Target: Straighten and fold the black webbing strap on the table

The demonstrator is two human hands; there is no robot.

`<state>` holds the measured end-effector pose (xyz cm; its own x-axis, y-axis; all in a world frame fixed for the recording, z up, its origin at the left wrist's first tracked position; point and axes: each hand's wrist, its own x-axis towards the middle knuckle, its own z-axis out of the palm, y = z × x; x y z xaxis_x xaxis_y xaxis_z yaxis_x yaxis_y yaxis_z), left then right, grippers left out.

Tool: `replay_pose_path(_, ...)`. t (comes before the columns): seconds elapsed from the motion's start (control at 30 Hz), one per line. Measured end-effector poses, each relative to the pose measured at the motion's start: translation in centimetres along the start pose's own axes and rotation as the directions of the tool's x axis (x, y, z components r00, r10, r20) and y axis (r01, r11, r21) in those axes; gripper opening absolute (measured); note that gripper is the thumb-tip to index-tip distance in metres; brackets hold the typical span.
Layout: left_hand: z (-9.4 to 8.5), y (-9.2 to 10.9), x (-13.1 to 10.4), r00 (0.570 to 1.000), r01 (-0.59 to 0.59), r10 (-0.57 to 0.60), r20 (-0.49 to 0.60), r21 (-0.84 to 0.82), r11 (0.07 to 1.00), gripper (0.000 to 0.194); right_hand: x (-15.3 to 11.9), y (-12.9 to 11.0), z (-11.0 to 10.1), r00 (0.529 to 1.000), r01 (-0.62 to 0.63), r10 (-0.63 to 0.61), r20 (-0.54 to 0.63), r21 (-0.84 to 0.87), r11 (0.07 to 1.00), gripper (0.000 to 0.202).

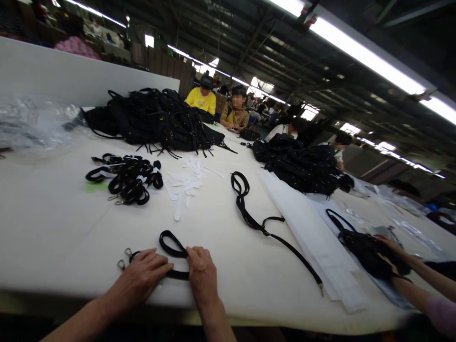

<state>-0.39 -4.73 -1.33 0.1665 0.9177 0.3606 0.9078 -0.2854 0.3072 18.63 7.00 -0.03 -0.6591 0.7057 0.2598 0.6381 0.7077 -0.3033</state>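
Note:
A black strap (173,243) lies folded in a loop near the table's front edge, between my two hands. My left hand (144,273) rests over its left end, fingers closed on it, with two metal clasps (122,264) sticking out beyond. My right hand (202,273) pinches the other end of the fold, the loop rising between the hands. To the right, another black strap (247,216) lies loosely stretched out, a metal clasp at its lower end. A heap of bundled black straps (128,178) with white strips wrapped around some sits beyond my left hand.
White paper strips (187,180) lie scattered mid-table. Black bags (153,118) are piled at the back left, more bags (299,164) at the back right. White sheets (313,242) lie to the right, where a co-worker's hands (390,251) handle a black bag. Clear plastic (35,123) sits far left.

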Motion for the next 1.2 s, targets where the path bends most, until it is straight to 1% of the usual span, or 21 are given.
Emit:
replay_pose_path(0.1, -0.6, -1.8, -1.5, 1.000, 0.024, -0.024, 0.005, 0.061, 0.998, 0.042, 0.3, -0.1, -0.3, 1.000, 0.002, -0.002, 0.010, -0.019, 1.000, 0.032)
replay_pose_path(0.17, -0.7, -2.2, -1.8, 0.999, 0.050, -0.050, 0.007, 0.074, 0.996, 0.037, 0.5, -0.2, -0.6, 1.000, 0.000, 0.001, 0.019, -0.043, 0.999, 0.031)
replay_pose_path(0.23, -0.7, -2.0, -1.5, 0.998, 0.059, -0.058, -0.009, 0.076, 0.995, 0.034, 0.7, -0.4, -0.7, 1.000, -0.005, 0.006, 0.023, -0.062, 0.998, 0.030)
replay_pose_path(0.33, -0.9, -1.4, -0.1, 0.999, 0.025, -0.022, -0.031, 0.073, 0.997, 0.033, 1.0, -0.8, -0.5, 0.999, 0.019, -0.018, 0.043, -0.034, 0.999, 0.027)
replay_pose_path(0.47, -2.1, -1.7, 2.0, 0.998, -0.052, 0.051, 0.031, 0.018, 0.999, 0.032, 1.2, -1.4, 0.1, 0.991, 0.101, -0.105, 0.083, 0.055, 0.993, 0.024)
replay_pose_path(0.53, -2.6, -2.2, 2.6, 0.995, -0.067, 0.070, 0.071, -0.042, 0.997, 0.027, 1.1, -1.5, 0.2, 0.990, 0.102, -0.108, 0.092, 0.072, 0.992, 0.022)
replay_pose_path(0.63, -2.9, -2.6, 2.8, 0.991, -0.027, 0.041, 0.124, -0.111, 0.993, 0.022, 0.8, -1.6, -0.3, 0.992, 0.065, -0.073, 0.103, 0.079, 0.995, 0.021)
replay_pose_path(0.7, -2.9, -2.6, 2.7, 0.991, -0.004, 0.020, 0.134, -0.119, 0.993, 0.021, 0.6, -1.9, -0.8, 0.993, 0.034, -0.046, 0.109, 0.110, 0.993, 0.016)
replay_pose_path(0.73, -2.8, -2.5, 2.6, 0.991, 0.004, 0.012, 0.132, -0.116, 0.993, 0.021, 0.4, -2.1, -1.0, 0.993, 0.029, -0.044, 0.114, 0.131, 0.991, 0.018)
replay_pose_path(0.8, -2.6, -2.3, 2.5, 0.991, 0.017, -0.003, 0.133, -0.107, 0.994, 0.021, 0.2, -2.6, -1.3, 0.990, 0.044, -0.065, 0.125, 0.163, 0.986, 0.037)
replay_pose_path(0.83, -2.5, -2.2, 2.5, 0.990, 0.027, -0.012, 0.139, -0.106, 0.994, 0.020, 0.2, -2.8, -1.3, 0.989, 0.058, -0.080, 0.128, 0.169, 0.984, 0.043)
replay_pose_path(0.87, -2.4, -2.1, 2.4, 0.988, 0.034, -0.017, 0.152, -0.111, 0.993, 0.021, 0.2, -3.0, -1.2, 0.988, 0.066, -0.088, 0.127, 0.170, 0.983, 0.043)
replay_pose_path(0.97, -2.4, -2.2, 2.0, 0.983, 0.046, -0.011, 0.185, -0.186, 0.982, 0.024, 0.4, -2.9, -0.6, 0.993, 0.033, -0.052, 0.105, 0.173, 0.984, 0.027)
replay_pose_path(1.0, -2.5, -2.5, 1.7, 0.984, 0.073, -0.033, 0.176, -0.228, 0.971, 0.029, 0.6, -2.8, -0.4, 0.994, 0.018, -0.035, 0.101, 0.172, 0.985, 0.022)
replay_pose_path(1.03, -2.8, -3.0, 1.4, 0.984, 0.123, -0.082, 0.156, -0.278, 0.953, 0.038, 0.8, -2.7, -0.1, 0.995, 0.006, -0.024, 0.101, 0.169, 0.986, 0.020)
replay_pose_path(1.07, -3.2, -3.7, 1.1, 0.979, 0.195, -0.161, 0.127, -0.332, 0.923, 0.049, 0.9, -2.5, 0.0, 0.994, 0.001, -0.019, 0.104, 0.166, 0.986, 0.018)
replay_pose_path(1.1, -3.8, -4.5, 0.8, 0.960, 0.280, -0.263, 0.098, -0.385, 0.880, 0.055, 1.1, -2.4, 0.2, 0.994, 0.000, -0.018, 0.107, 0.165, 0.986, 0.016)
replay_pose_path(1.13, -4.5, -5.5, 0.4, 0.927, 0.361, -0.368, 0.071, -0.431, 0.827, 0.057, 1.2, -2.3, 0.3, 0.994, 0.000, -0.018, 0.106, 0.167, 0.986, 0.016)
replay_pose_path(1.17, -5.3, -6.5, 0.1, 0.887, 0.425, -0.459, 0.047, -0.469, 0.774, 0.055, 1.2, -2.2, 0.4, 0.994, 0.002, -0.020, 0.103, 0.172, 0.985, 0.016)
replay_pose_path(1.2, -6.1, -7.3, -0.1, 0.852, 0.467, -0.523, 0.028, -0.494, 0.734, 0.052, 1.2, -2.1, 0.4, 0.995, 0.002, -0.019, 0.098, 0.178, 0.984, 0.016)
